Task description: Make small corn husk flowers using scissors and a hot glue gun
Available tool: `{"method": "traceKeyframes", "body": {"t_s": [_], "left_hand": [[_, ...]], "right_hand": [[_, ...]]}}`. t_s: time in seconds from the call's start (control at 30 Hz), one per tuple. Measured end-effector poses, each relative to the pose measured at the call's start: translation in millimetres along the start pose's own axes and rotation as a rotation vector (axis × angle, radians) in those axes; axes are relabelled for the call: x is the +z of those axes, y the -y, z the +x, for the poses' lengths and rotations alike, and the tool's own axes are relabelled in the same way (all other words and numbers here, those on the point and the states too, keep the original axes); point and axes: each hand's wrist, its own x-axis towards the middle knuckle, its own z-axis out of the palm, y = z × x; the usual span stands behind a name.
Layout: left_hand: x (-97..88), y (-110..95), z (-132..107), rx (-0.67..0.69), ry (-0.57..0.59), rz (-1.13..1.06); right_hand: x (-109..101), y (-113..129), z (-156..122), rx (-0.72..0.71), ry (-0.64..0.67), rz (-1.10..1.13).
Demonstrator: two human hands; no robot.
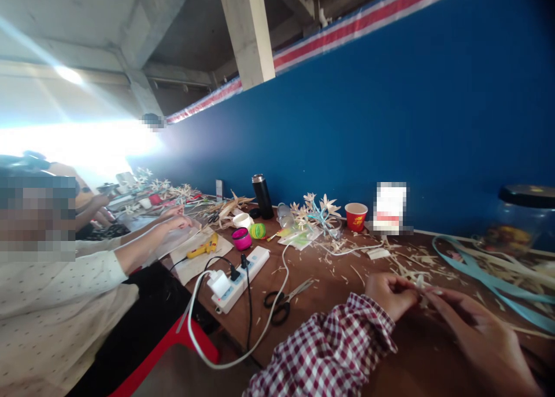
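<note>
At the lower right, my left hand [392, 294], in a checked sleeve, pinches a small pale straw-like piece [420, 282]. From the other side, the thumb and fingers of my right hand [479, 333] close on that same piece. Its exact shape is hard to make out between the fingertips. Both hands are just above the brown table [333, 293], where pale shavings [416, 258] lie scattered. Black-handled scissors [284, 301] rest to the left of my sleeve. Behind them stands a bunch of pale star-shaped flowers [318, 209] on light blue stems.
A white power strip [243, 278] with plugs and a looping white cable [280, 304] lies left. Near it are a yellow glue gun [203, 247], black flask [262, 197] and red paper cup [356, 218]. Blue ribbon [481, 275] lies right. A co-worker's arm [143, 247] reaches in at left.
</note>
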Motion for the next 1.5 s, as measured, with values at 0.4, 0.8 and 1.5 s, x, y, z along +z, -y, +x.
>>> {"method": "traceKeyframes", "body": {"t_s": [0.4,0.8,1.5], "left_hand": [[2.0,-6,-4,-0.071,0.021,-0.029],[3.5,12,3,-0.056,0.057,0.028],[4.9,16,6,-0.09,0.084,-0.049]], "right_hand": [[2,-3,3,-0.036,0.016,-0.002],[0,-19,9,-0.021,-0.012,-0.095],[1,-22,12,-0.01,-0.021,-0.1]]}}
